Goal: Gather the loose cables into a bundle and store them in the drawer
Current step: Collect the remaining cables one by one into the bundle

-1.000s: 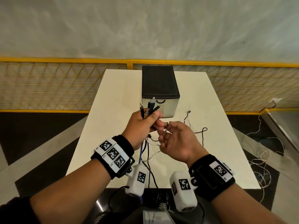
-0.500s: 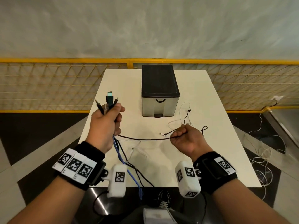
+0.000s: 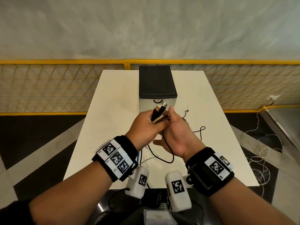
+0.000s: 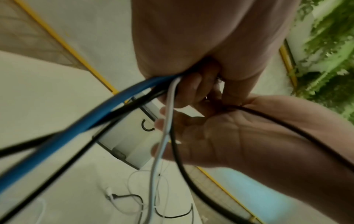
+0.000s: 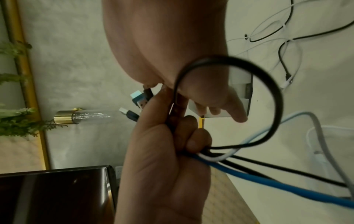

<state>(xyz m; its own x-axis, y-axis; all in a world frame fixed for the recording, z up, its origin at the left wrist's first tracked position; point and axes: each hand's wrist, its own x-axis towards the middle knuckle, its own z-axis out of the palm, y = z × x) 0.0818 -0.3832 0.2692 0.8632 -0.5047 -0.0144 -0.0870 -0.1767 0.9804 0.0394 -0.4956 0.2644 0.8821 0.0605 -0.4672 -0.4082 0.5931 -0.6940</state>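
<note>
- Head view: my left hand grips the cables in front of the drawer, which is closed, contents unseen. My right hand touches the left, pinching a black cable. Half a second ago the hands were apart; they have met.
- Left wrist: fingers curl round blue, black and white cables below the drawer's handle.
- Right wrist: the black cable loops beside the drawer; more lie on the table.
</note>
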